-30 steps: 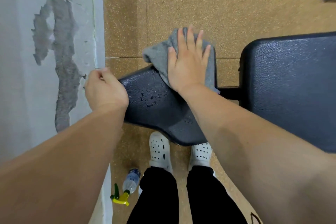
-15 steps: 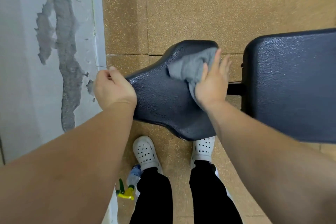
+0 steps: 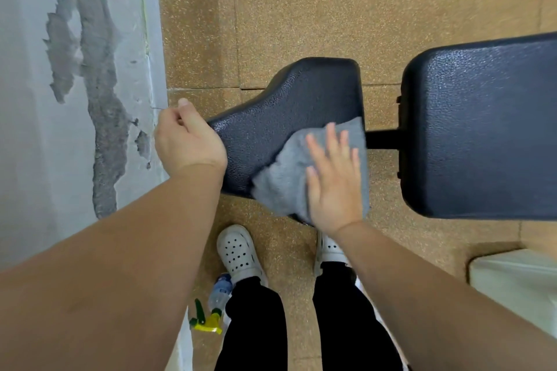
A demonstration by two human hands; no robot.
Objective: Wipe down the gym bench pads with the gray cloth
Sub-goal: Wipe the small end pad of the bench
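Gray cloth is wiping the seat pad under my flat right hand, left hand gripping its end. Back pad is probably waiting next.

Bright, even light, soft shadows — edges bowed (wide-angle)

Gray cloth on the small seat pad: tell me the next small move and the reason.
Probably sweep the right hand, flat on the gray cloth, along the seat pad toward its narrow end. The cloth sits at the near corner of the pad's wide end, the rest of the surface lies uncovered, and the left hand grips the narrow end to steady it.
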